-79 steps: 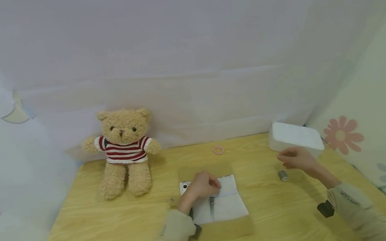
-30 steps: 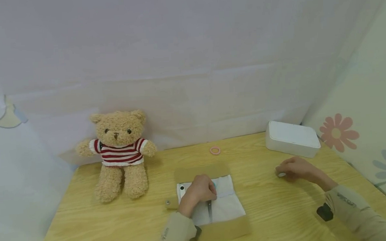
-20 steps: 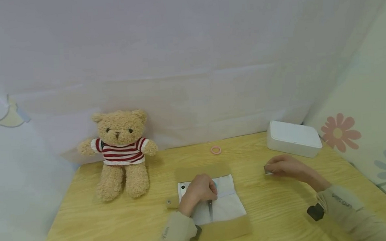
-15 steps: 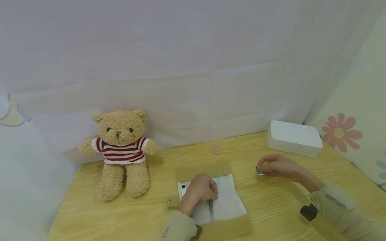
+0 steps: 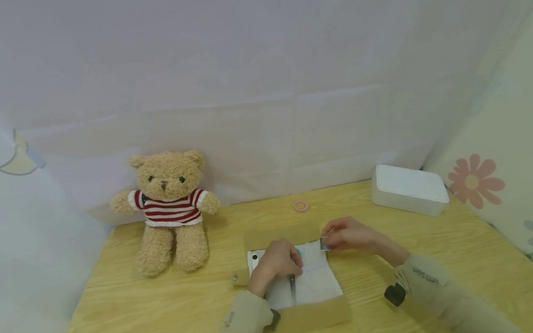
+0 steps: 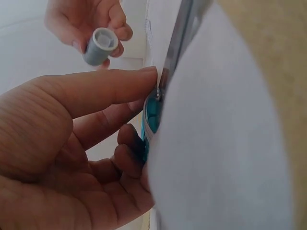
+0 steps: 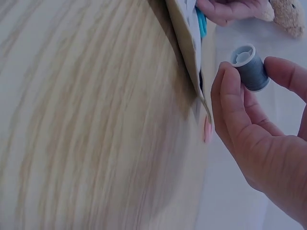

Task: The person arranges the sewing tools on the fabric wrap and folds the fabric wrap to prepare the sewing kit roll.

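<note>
A fabric pouch (image 5: 320,284) with white lining and tan outer cloth lies spread on the table. Over its middle, my left hand (image 5: 278,261) pinches small scissors (image 6: 152,115) by their teal handles; their metal blades (image 5: 293,288) point toward me along the white lining. The fingers partly cover the handles. My right hand (image 5: 353,237) grips a spool of grey thread (image 7: 252,69) between thumb and fingers, at the pouch's far right corner. In the right wrist view the spool is held up off the table, its white end showing.
At the back left a teddy bear (image 5: 171,206) in a striped sweater sits against the wall. A pink ring (image 5: 300,206) lies behind the pouch. The white box (image 5: 410,189) stands at the back right. A tan strap with a metal snap (image 5: 235,277) sticks out left of the pouch.
My right hand has taken hold of the thread spool, which stood in front of the white box, and carried it left to the pouch. My left hand stays nearly in place.
</note>
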The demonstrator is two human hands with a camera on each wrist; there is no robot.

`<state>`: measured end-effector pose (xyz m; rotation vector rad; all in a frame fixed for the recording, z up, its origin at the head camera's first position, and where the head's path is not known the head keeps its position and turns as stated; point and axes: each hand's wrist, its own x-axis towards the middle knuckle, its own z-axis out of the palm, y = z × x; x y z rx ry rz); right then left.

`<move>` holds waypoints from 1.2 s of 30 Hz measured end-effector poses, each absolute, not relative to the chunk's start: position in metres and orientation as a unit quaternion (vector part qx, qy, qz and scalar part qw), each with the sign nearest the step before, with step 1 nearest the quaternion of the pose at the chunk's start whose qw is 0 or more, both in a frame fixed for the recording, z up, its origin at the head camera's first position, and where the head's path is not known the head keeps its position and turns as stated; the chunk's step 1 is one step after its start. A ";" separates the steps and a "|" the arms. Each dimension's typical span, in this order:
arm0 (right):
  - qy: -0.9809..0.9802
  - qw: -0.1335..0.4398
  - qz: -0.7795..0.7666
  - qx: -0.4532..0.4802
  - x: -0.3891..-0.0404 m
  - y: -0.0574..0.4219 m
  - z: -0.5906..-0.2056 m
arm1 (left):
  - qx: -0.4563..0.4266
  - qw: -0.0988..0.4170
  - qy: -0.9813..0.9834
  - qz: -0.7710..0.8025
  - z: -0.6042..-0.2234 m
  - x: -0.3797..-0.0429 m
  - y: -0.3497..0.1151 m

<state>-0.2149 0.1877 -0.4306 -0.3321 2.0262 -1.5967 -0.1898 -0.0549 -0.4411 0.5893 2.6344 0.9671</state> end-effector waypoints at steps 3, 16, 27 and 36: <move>0.745 0.273 -0.595 -0.127 -0.214 0.175 -0.431 | 0.205 0.136 0.910 0.334 -0.442 -0.190 -0.055; 0.785 0.256 -0.547 -0.141 -0.214 0.150 -0.440 | 0.209 0.121 0.914 0.327 -0.442 -0.191 -0.054; 0.798 0.255 -0.523 -0.158 -0.214 0.144 -0.444 | 0.211 0.123 0.920 0.306 -0.437 -0.188 -0.054; 0.794 0.256 -0.532 -0.146 -0.215 0.141 -0.446 | 0.215 0.139 0.908 0.331 -0.439 -0.189 -0.056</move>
